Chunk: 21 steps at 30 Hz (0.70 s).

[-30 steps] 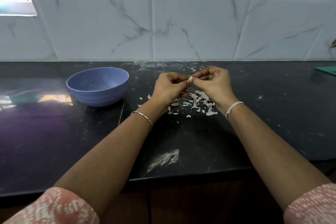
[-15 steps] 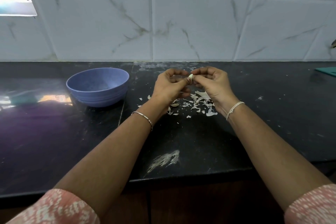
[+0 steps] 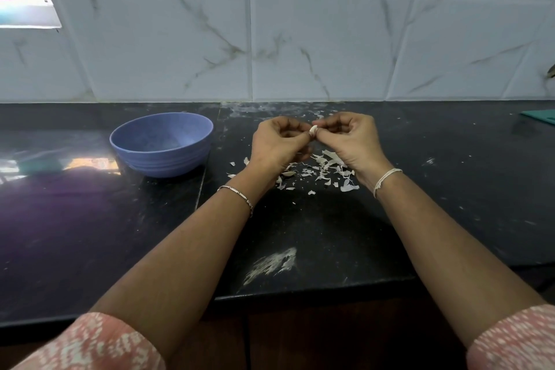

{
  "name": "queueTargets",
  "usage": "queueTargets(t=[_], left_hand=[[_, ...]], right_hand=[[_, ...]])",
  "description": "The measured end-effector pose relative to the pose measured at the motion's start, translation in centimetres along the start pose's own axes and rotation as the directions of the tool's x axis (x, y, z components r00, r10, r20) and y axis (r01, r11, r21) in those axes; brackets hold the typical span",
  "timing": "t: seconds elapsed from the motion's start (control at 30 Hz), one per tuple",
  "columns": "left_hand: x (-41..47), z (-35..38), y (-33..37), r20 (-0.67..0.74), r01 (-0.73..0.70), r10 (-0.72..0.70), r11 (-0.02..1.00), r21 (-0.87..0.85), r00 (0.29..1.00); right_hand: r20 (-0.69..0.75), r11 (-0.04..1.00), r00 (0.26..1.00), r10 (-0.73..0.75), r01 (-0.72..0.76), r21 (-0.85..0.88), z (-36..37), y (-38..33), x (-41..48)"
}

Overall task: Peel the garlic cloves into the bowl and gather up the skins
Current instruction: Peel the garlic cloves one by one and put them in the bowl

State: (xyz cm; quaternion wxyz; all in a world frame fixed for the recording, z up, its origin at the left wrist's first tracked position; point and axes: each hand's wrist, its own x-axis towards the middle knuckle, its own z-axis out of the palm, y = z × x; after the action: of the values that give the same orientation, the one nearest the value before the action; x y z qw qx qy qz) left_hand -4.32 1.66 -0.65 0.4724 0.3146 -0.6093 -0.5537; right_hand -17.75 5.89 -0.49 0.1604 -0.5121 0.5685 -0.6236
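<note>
A small white garlic clove [image 3: 313, 129] is pinched between the fingertips of both hands, held above the black counter. My left hand [image 3: 277, 144] holds it from the left with curled fingers, and my right hand [image 3: 350, 141] pinches it from the right. Beneath and between the wrists lies a scatter of white garlic skins [image 3: 321, 171] on the counter. The blue bowl [image 3: 162, 144] stands upright to the left of my left hand; what lies inside it is not visible.
The black stone counter [image 3: 450, 189] runs to a white tiled wall at the back. A white smear [image 3: 271, 264] marks the counter near its front edge. A green object [image 3: 540, 116] lies at the far right.
Both hands stay in place above the skins. The clove has been turned slightly between the fingertips and sits a little higher.
</note>
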Motion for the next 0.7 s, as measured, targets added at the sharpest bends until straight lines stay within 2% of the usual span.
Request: queueTargets(t=[0.5, 0.7], left_hand=[[0.29, -0.06, -0.23, 0.007, 0.011, -0.011, 1.0, 0.003, 1.0], [-0.19, -0.19, 0.15, 0.114, 0.09, -0.072, 0.983, -0.162, 0.991]], right_hand=[[-0.025, 0.999, 1.0, 0.014, -0.013, 0.042, -0.03, -0.15, 0.0], [-0.01, 0.984, 0.997, 0.08, -0.077, 0.158, -0.24, -0.74, -0.11]])
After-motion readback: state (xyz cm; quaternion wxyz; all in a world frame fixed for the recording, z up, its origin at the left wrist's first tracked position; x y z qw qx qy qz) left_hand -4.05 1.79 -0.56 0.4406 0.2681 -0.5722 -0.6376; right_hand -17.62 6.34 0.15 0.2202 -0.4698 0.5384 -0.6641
